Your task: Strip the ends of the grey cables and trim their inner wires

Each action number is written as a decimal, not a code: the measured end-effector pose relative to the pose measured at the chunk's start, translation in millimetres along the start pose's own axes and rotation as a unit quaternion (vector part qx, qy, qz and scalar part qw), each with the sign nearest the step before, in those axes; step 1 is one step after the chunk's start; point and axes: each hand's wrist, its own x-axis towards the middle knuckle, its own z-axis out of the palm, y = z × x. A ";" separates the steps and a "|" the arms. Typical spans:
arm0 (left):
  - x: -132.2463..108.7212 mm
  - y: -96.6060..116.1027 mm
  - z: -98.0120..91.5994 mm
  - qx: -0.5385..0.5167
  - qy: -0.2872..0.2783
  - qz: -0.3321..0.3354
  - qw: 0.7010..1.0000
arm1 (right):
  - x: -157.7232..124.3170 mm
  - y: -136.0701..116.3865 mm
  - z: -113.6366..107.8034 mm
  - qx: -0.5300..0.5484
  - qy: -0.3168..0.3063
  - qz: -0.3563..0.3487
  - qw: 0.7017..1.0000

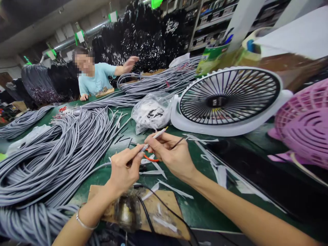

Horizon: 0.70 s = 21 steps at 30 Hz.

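Holding a slim grey cable with a whitish end (159, 133) just above the dark green table (198, 213), pinched tight in the left grip (126, 165) and, nearer the tip, in the right grip (171, 153). Also got a thin dark strip (177, 142) poking from the latter. Got a massive heap of coiled grey cables (73, 147) to the left.

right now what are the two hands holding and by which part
The left hand and right hand pinch a gray cable near its whitish end; the right also holds a thin dark strip, gripped part unclear.
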 end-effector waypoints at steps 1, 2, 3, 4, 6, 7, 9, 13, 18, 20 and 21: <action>0.6 0.8 -1.2 0.003 0.003 0.008 1.000 | 0.0 1.1 1.1 -0.002 -0.009 0.006 1.000; 1.5 1.8 -2.7 0.002 0.008 0.017 1.000 | 0.2 2.1 1.6 -0.005 -0.013 0.006 1.000; 2.5 2.8 -4.4 0.001 0.012 0.022 1.000 | 0.7 2.9 1.5 -0.011 -0.013 0.003 1.000; 3.5 3.9 -6.2 0.003 0.016 0.023 1.000 | 1.2 3.6 0.7 -0.021 -0.012 -0.001 1.000; 5.1 5.8 -10.0 0.013 0.031 0.013 0.999 | 1.8 4.0 -1.9 -0.063 -0.011 -0.007 0.998; 5.6 6.5 -11.6 0.021 0.039 0.003 0.999 | 1.5 3.9 -3.3 -0.098 -0.018 -0.013 0.995; 5.8 7.2 -14.0 0.027 0.051 -0.013 0.998 | -0.8 3.2 -4.9 -0.189 -0.050 -0.038 0.980; 4.7 6.9 -15.3 0.020 0.056 -0.030 0.998 | -9.3 2.0 -1.7 -0.335 -0.090 -0.149 0.926; 2.7 7.4 -14.8 0.023 0.062 -0.019 0.998 | -13.1 3.6 2.7 -0.360 -0.109 -0.236 0.896; 1.9 7.6 -14.5 0.028 0.055 -0.015 0.998 | -12.6 5.0 3.0 -0.358 -0.107 -0.246 0.894; 1.4 7.6 -14.2 0.030 0.051 -0.013 0.998 | -12.4 5.6 3.0 -0.356 -0.104 -0.252 0.894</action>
